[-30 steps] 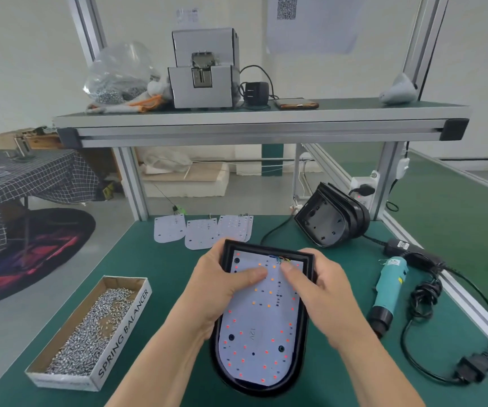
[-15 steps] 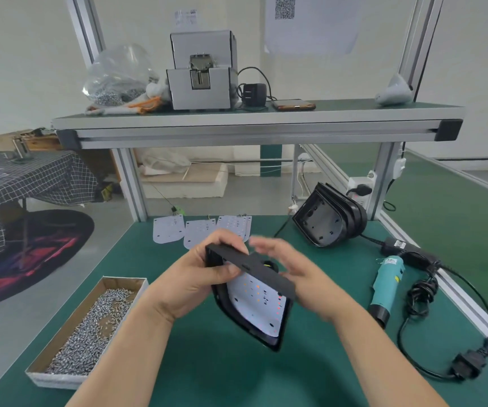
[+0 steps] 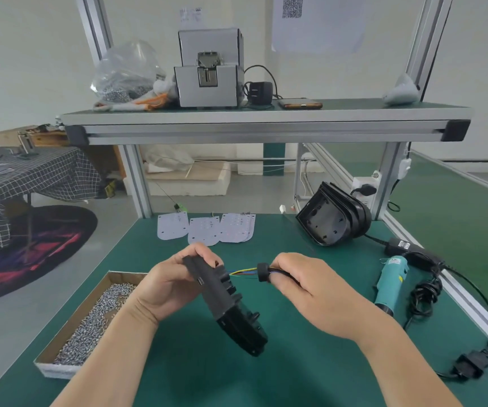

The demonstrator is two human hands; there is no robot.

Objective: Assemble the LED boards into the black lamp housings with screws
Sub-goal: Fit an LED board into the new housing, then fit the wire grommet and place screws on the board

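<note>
My left hand (image 3: 167,284) grips a black lamp housing (image 3: 225,306) by its upper end, held on edge above the green bench with its back facing right. Thin coloured wires (image 3: 242,272) run out of the housing's back to a black round grommet (image 3: 263,271). My right hand (image 3: 304,284) pinches that grommet and the wires behind it. The LED board inside the housing is hidden from view. Spare white LED boards (image 3: 207,229) lie at the bench's far edge. A stack of empty black housings (image 3: 332,220) leans at the back right.
A cardboard box of screws (image 3: 95,315) sits at the left. A teal electric screwdriver (image 3: 391,282) with its black cord (image 3: 425,292) and plug lies at the right. The upper shelf (image 3: 266,118) holds a grey screw feeder, a bag and a phone.
The housing lay flat with both hands pressing the LED board in; it has been lifted and turned on edge, and my right hand has moved to its back and taken the grommet.
</note>
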